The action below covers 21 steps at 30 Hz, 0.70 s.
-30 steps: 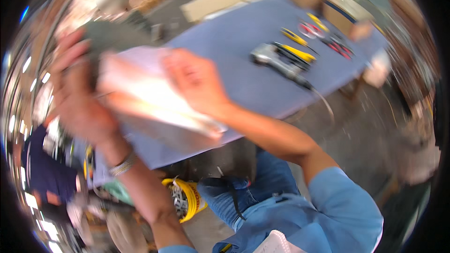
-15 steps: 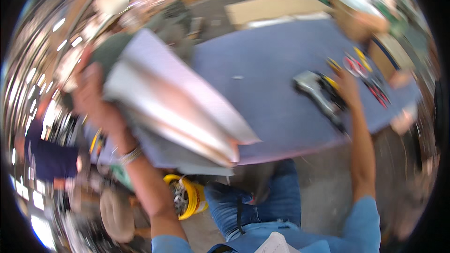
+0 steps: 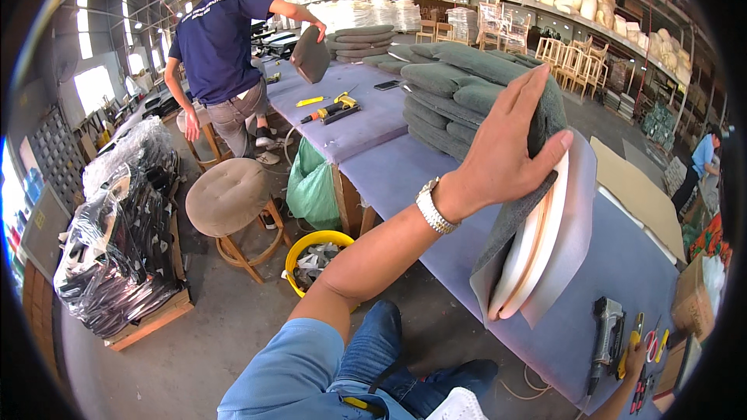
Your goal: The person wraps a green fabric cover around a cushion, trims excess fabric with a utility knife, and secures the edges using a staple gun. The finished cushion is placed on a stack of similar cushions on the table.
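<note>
My left hand point(image 3: 510, 140) holds a seat cushion point(image 3: 537, 249) up on its edge at the table. Its fingers lie along the dark green-grey fabric and the thumb hooks over the rim. The cushion shows white padding, a thin brown layer and a pale loose sheet on its right side. At the lower right, my right hand point(image 3: 636, 358) is closed around a yellow-and-black tool point(image 3: 639, 323) whose kind is partly hidden. Beside it lie a silver-black staple gun point(image 3: 608, 334), red-handled scissors point(image 3: 652, 344), a yellow cutter point(image 3: 663, 345) and red-handled pliers point(image 3: 640, 393).
Stacked grey-green cushions point(image 3: 443, 93) stand behind my left hand on the blue-grey table point(image 3: 381, 171). A co-worker point(image 3: 218, 47) handles a cushion at the far left. Below are a yellow bucket point(image 3: 292, 257) of scraps, a round stool point(image 3: 227, 196) and a wrapped pallet load point(image 3: 117, 241).
My view has swung left and up, bringing the co-worker and cushion stacks into sight. The cushion has gone from lying slanted to standing more upright. My right hand stays by the tools.
</note>
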Available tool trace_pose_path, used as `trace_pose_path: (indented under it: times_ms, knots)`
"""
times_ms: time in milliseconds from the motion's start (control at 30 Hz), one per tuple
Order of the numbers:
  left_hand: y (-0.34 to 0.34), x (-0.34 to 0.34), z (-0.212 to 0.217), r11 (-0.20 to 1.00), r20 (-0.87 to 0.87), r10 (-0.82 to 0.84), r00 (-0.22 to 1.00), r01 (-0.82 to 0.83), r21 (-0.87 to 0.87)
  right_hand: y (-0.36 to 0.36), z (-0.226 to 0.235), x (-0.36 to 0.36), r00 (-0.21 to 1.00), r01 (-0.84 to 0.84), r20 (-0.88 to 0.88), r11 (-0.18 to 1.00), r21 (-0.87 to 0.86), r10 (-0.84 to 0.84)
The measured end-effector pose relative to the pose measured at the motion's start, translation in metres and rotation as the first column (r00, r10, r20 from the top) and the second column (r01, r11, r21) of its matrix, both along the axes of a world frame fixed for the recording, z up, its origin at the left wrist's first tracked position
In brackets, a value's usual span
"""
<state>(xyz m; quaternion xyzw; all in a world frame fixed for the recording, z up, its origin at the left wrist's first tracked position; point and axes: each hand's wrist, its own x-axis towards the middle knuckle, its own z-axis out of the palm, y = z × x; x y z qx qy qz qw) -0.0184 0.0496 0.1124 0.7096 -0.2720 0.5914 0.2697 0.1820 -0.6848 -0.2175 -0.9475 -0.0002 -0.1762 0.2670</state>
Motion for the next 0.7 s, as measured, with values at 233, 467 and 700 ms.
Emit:
trace_pose_path:
  times_ms: [233, 467, 700]
  knots:
    - [-0.003, -0.018, -0.027, 0.997, -0.028, 0.006, 1.000, -0.004, 0.079, 0.133, 0.098, -0.020, 0.985, -0.014, 0.167, 0.942, 0.335, -0.044]
    - [-0.012, -0.020, -0.037, 0.990, -0.001, -0.074, 0.997, 0.073, 0.119, 0.277, 0.216, -0.103, 0.948, -0.293, 0.215, 0.904, 0.312, 0.233]
    - [-0.012, -0.017, -0.045, 0.994, 0.070, -0.096, 0.993, 0.100, -0.048, 0.301, 0.202, -0.120, 0.916, -0.398, 0.233, 0.661, 0.637, 0.326]
